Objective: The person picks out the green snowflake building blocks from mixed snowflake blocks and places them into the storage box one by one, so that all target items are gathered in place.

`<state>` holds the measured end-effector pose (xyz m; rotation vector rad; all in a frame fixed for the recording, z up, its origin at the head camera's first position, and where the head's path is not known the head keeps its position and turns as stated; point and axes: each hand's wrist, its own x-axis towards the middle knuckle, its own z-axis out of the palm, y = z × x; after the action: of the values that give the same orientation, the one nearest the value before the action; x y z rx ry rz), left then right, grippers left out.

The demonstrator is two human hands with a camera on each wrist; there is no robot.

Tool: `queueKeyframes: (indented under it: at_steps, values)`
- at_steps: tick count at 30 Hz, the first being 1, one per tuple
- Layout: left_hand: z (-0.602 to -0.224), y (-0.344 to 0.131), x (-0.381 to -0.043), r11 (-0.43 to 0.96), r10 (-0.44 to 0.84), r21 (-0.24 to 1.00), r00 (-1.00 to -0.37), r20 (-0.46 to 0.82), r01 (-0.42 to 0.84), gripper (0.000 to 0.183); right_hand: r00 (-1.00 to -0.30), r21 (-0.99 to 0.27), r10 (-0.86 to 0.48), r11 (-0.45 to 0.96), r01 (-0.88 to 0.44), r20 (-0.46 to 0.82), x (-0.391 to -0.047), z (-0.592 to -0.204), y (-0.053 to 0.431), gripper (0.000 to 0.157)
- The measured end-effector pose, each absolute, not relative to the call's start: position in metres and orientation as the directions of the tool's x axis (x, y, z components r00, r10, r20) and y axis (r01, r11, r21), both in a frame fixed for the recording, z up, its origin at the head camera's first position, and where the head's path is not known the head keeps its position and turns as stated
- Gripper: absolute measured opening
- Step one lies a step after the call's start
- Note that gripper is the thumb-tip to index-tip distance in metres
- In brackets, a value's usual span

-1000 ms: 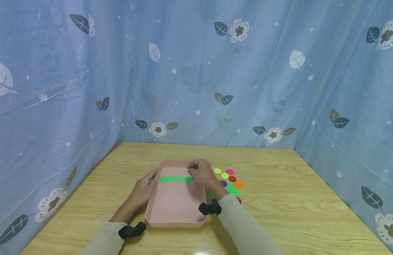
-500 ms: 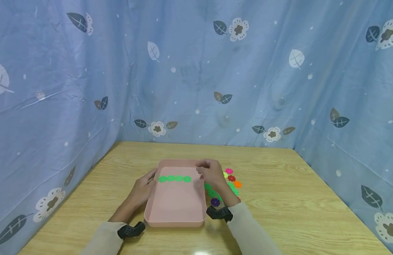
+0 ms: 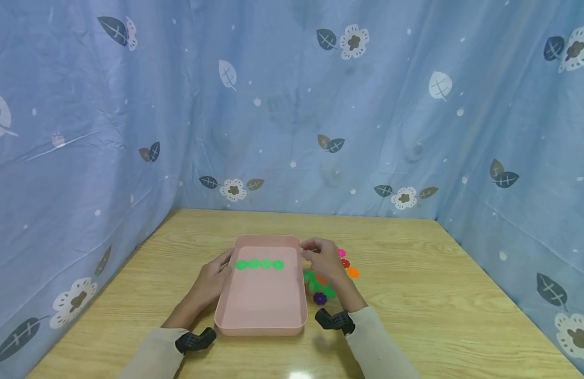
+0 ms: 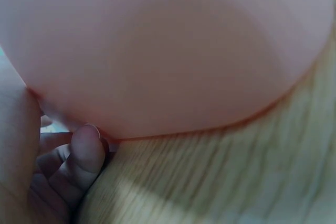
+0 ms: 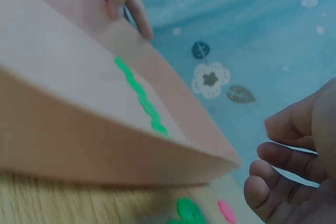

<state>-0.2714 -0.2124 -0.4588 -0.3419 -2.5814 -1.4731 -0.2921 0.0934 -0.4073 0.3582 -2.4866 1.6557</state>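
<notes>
A shallow pink tray [image 3: 265, 310] lies on the table with a row of several green flower-shaped discs [image 3: 265, 263] joined end to end across its far part. At the tray's left side my left hand [image 3: 211, 279] holds the wall, its fingers along the outside; in the left wrist view, fingertips [image 4: 88, 142] meet the tray's edge. My right hand [image 3: 324, 259] hovers just past the right rim, above loose flower discs. Its fingers [image 5: 286, 158] are loosely bent, with a gap to the thumb and nothing between them.
Right of the tray lie loose flower discs: several green [image 3: 315, 284], one purple [image 3: 319, 298], one orange [image 3: 353, 272], one red [image 3: 345, 263] and one pink [image 3: 341, 252]. The right forearm hides part of this pile. A blue patterned curtain [image 3: 292, 116] surrounds the wooden table [image 3: 396, 295].
My right hand has drawn back from above the end of the green row, moving right across the tray's rim to the loose discs. The left hand stays at the tray's left side.
</notes>
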Motion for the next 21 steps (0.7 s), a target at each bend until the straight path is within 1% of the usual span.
queueKeyframes:
  at_steps: [6, 11, 15, 21]
  values:
    - [-0.458, -0.212, -0.272, 0.479, 0.124, 0.834, -0.961, 0.246, 0.275, 0.053, -0.967, -0.839, -0.174, 0.484, -0.248, 0.186, -0.298, -0.415, 0.107, 0.014]
    - [-0.459, -0.212, -0.270, 0.473, 0.127, 0.840, -0.965, 0.231, 0.264, 0.053, -0.965, -0.773, -0.233, 0.586, -0.241, 0.124, -0.302, -0.421, 0.117, 0.017]
    - [-0.459, -0.211, -0.271, 0.492, 0.111, 0.832, -0.966, 0.233, 0.257, 0.053, -0.958, -0.736, -0.269, 0.629, -0.250, 0.095, -0.304, -0.424, 0.119, 0.019]
    - [-0.458, -0.211, -0.271, 0.498, 0.114, 0.824, -0.963, 0.245, 0.269, 0.052, -0.959, -0.681, -0.270, 0.688, -0.250, 0.079, -0.306, -0.425, 0.118, 0.015]
